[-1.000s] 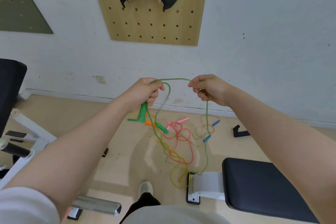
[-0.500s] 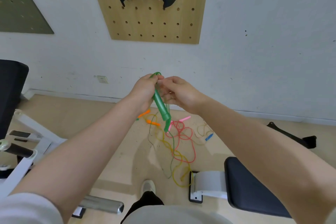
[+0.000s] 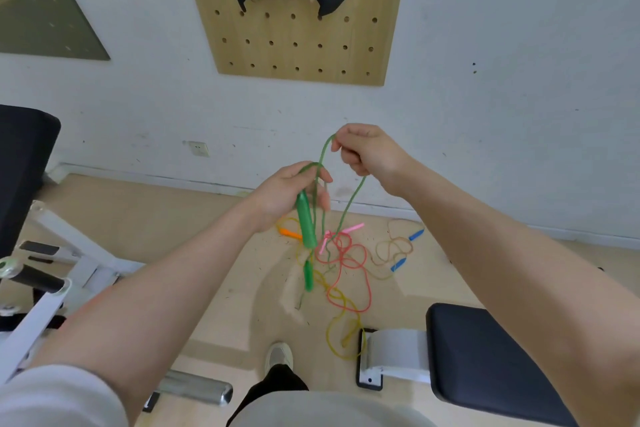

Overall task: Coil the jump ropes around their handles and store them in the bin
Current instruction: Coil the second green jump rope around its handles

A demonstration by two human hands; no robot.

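Green jump rope (image 3: 349, 204) held between left hand (image 3: 282, 196) and right hand (image 3: 369, 152).

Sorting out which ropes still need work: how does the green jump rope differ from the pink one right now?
The green jump rope is lifted: the left hand grips a handle, the right hand pinches its cord. The pink jump rope lies loose on the floor, untouched. Green has green handles and cord; pink has pink handles and a red cord. Both remain uncoiled.

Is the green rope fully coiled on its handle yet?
No. The left hand holds one handle, the right hand pinches a loose loop of green rope, and more dangles below.
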